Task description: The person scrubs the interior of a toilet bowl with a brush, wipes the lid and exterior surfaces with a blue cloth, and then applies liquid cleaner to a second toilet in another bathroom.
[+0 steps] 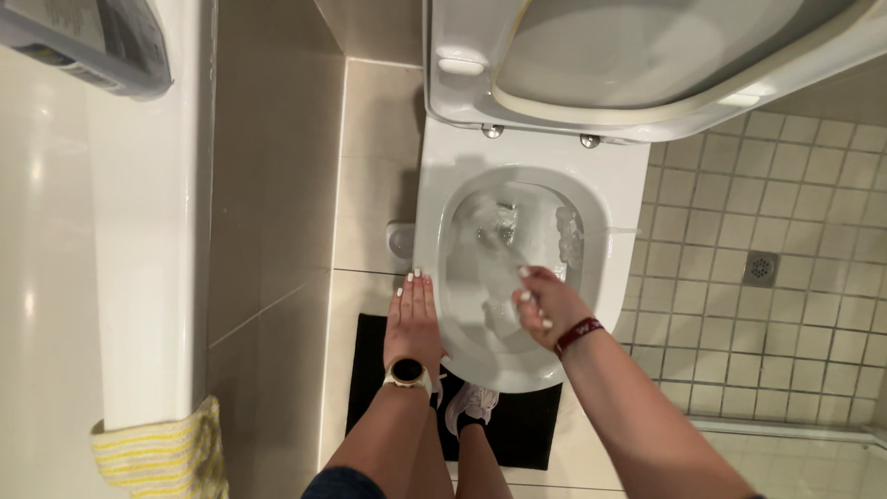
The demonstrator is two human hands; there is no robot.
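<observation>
The left hand [413, 323] lies flat, fingers spread and empty, on the toilet bowl's rim [427, 242] at 9 o'clock, seemingly for balance. The right hand [547, 303], at 4 o'clock, has its fingers closed around a blurred, pale brush handle [504, 263] slanting into the bowl.

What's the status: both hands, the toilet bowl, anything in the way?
Left hand flat on toilet bowl rim, open. Right hand over the bowl, grip shut on a blurred brush handle. Seat and lid up; nothing blocking.
</observation>
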